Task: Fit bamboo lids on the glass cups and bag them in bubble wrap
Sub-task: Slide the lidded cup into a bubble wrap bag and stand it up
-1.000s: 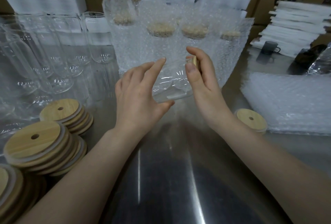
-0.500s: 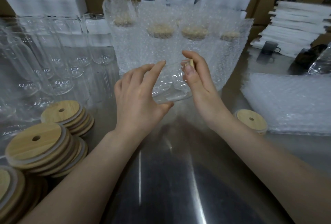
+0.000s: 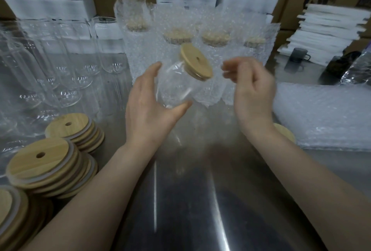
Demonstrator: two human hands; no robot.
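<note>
Glass cup (image 3: pixel 176 84), tilted above middle of steel table (image 3: pixel 180 210) | bamboo lid (image 3: pixel 196 64) now seated on it | left hand (image 3: pixel 148 106) grips cup | right hand (image 3: pixel 253 90) released lid, fingers loosely curled, empty | I judge bagging next.

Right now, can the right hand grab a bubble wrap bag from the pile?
Probably yes. The right hand holds nothing, and the bubble wrap pile lies just to its right with nothing between them. The left hand grips the glass cup.
</note>
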